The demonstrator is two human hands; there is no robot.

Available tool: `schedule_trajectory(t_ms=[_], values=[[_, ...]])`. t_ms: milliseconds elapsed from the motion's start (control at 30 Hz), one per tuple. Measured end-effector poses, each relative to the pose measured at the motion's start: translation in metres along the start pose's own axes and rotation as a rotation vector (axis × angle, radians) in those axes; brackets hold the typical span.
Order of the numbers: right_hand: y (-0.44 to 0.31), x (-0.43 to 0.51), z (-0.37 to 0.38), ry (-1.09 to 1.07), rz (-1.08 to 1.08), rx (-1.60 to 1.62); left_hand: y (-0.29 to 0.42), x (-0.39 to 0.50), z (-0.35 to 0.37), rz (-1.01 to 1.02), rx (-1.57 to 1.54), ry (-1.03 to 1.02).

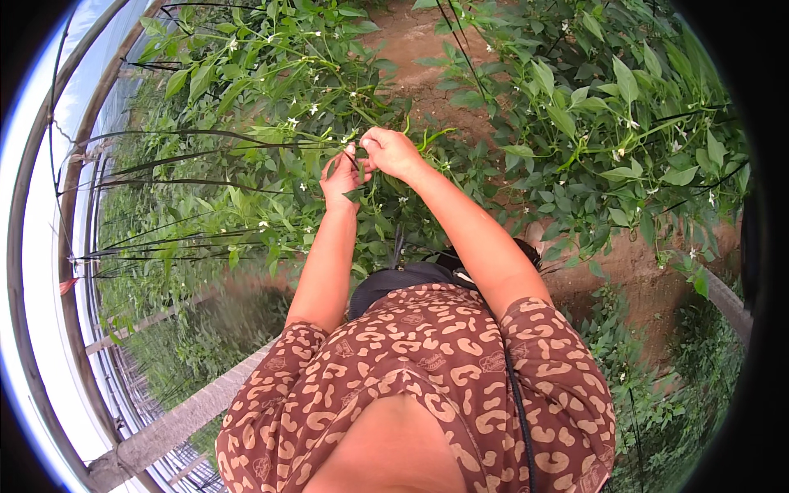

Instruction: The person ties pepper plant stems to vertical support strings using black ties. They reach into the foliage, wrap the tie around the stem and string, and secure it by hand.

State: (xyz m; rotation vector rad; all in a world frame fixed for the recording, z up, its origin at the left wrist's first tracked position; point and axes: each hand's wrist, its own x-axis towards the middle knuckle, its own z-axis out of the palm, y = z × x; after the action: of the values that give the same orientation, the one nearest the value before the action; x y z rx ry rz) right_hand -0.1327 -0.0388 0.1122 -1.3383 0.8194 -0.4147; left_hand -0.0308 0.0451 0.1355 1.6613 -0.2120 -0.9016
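Both bare hands meet among the leaves of a pepper plant [290, 80] with small white flowers. My left hand [340, 182] is curled, its thumb and fingertips pinched around a thin black cord [271, 145] that runs in from the left. A dark green leaf lies against its palm. My right hand [393, 153] touches the left fingertips, thumb and index finger drawn together; whether anything is between them is too small to tell. Slim green chili peppers [435, 138] hang just right of my right hand.
More black cords [203, 182] stretch from wooden poles [80, 142] at the left into the plants. Another row of flowering pepper plants [616, 135] stands to the right, across bare soil [425, 68]. A beam [185, 410] passes at lower left, near my left elbow.
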Motion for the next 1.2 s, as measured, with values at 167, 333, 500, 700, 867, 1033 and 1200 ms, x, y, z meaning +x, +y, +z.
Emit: schedule_trajectory(t_ms=[167,333,500,700,867,1033,1200], values=[[-0.025,-0.025,0.012,0.037,-0.014,-0.461,-0.017,0.009,-0.021,0.149,0.002,0.055],[-0.016,-0.022,0.018,0.186,-0.103,-0.402,-0.009,0.003,-0.008,0.034,0.050,0.046],[-0.016,-0.020,0.016,0.217,-0.020,-0.247,-0.015,0.005,0.003,0.130,-0.021,0.056],[-0.023,-0.009,0.005,0.013,0.008,-0.270,-0.012,0.021,-0.010,0.273,-0.210,0.015],[-0.046,0.009,-0.014,-0.032,0.056,0.029,-0.016,0.025,-0.024,0.330,-0.332,-0.076],[-0.024,0.034,-0.008,0.340,-0.709,-0.992,-0.021,0.023,-0.021,0.288,-0.319,-0.128],[-0.048,0.016,0.002,0.280,-0.321,-0.353,-0.027,0.025,-0.019,0.261,-0.439,-0.074]])
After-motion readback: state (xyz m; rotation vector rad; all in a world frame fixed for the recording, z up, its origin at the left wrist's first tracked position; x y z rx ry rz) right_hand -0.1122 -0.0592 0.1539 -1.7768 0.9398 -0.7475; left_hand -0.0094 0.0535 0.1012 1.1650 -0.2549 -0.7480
